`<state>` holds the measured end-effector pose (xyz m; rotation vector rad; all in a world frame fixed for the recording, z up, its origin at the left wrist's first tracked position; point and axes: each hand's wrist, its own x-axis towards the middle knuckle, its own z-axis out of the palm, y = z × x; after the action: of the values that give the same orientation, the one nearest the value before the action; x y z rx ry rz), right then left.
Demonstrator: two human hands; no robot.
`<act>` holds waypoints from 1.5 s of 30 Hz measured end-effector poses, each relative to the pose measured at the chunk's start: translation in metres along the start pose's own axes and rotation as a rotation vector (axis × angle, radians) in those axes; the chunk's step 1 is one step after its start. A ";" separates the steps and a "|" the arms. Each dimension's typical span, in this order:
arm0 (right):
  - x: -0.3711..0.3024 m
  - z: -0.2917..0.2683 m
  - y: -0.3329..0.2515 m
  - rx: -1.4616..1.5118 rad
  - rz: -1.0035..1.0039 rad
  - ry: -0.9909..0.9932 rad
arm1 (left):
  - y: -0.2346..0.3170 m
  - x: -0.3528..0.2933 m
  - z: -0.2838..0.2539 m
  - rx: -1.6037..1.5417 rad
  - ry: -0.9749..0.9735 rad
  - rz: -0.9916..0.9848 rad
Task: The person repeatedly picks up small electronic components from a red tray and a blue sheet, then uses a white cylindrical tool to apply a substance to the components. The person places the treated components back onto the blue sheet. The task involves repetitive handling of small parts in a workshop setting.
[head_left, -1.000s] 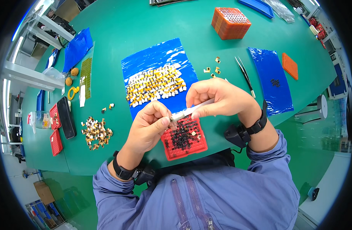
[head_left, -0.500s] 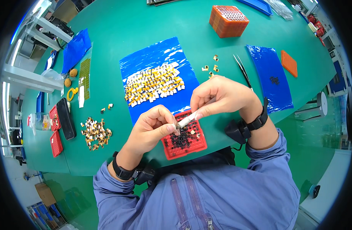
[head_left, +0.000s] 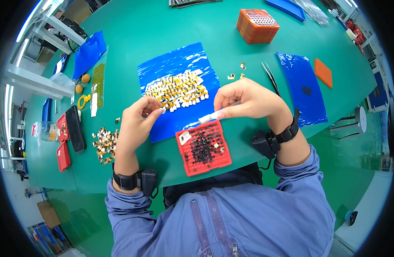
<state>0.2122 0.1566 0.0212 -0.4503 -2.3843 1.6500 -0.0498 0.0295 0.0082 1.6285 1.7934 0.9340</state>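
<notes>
My right hand (head_left: 250, 99) is closed around a short white stick-like tool (head_left: 207, 118), its exact kind unclear, above the far edge of the red tray (head_left: 226, 159). My left hand (head_left: 139, 118) pinches a small white piece (head_left: 162, 110) at the left edge of the blue sheet (head_left: 175, 124). Rows of small white-and-gold pieces (head_left: 177, 91) lie on that sheet. Many tiny black parts (head_left: 201, 147) fill the red tray, with a few pale pieces among them and a white scrap (head_left: 185, 137) in its far left corner.
Left of my left arm lies a loose heap of gold-and-white pieces (head_left: 105, 145), beside a black case (head_left: 75, 128). Tweezers (head_left: 270, 78) rest on the green table right of my right hand, near another blue sheet (head_left: 302, 85). Orange trays (head_left: 257, 28) stand stacked farther back.
My left hand has moved left and away from me, from the tool's tip to the white-and-gold pieces. The right hand stays nearly in place with the tool, whose tip is now clear of the left fingers.
</notes>
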 end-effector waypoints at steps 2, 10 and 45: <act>0.000 0.001 0.000 0.004 -0.010 0.020 | -0.004 0.002 0.002 0.022 -0.036 -0.030; -0.001 0.000 -0.003 -0.009 0.014 0.039 | -0.008 0.006 0.012 0.052 -0.028 0.031; 0.001 0.004 0.004 0.053 0.000 0.077 | -0.056 -0.062 -0.085 0.500 0.039 -0.218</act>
<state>0.2102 0.1543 0.0163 -0.4949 -2.2805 1.6606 -0.1429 -0.0450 0.0123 1.6512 2.3080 0.4402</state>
